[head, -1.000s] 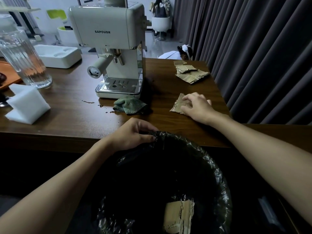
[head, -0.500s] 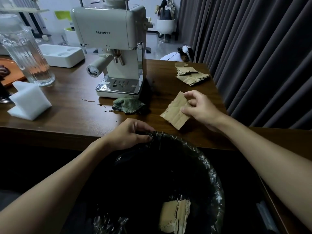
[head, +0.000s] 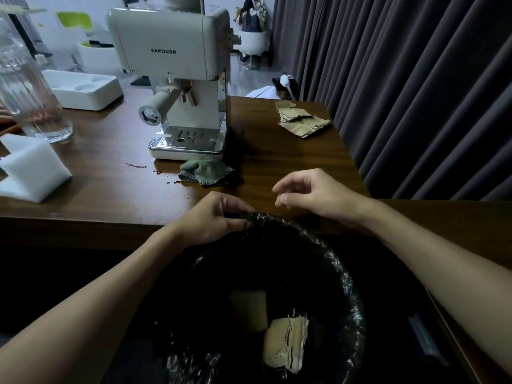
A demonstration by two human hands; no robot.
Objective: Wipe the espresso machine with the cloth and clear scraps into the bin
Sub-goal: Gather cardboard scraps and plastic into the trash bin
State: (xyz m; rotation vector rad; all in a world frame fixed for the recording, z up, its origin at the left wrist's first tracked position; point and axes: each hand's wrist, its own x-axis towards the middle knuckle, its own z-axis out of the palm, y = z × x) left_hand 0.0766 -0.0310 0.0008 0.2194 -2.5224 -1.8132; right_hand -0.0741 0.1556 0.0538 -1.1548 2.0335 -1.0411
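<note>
Finds two scraps (head: 285,342) in bin (head: 353,286) at lower centre, pile (head: 303,120) yet to clear at upper right, cloth (head: 206,170) lying before machine (head: 171,51), left hand (head: 213,217) gripping bin rim, right hand (head: 318,195) empty and slack.

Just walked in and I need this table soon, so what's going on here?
A person is clearing scraps off the table into a bin. The left hand grips the bin's lined rim at the table edge. The right hand hovers open above it, holding nothing. Two pieces lie in the bin, and the other scraps sit piled at the table's far corner. The cloth lies by the machine, untouched.
</note>
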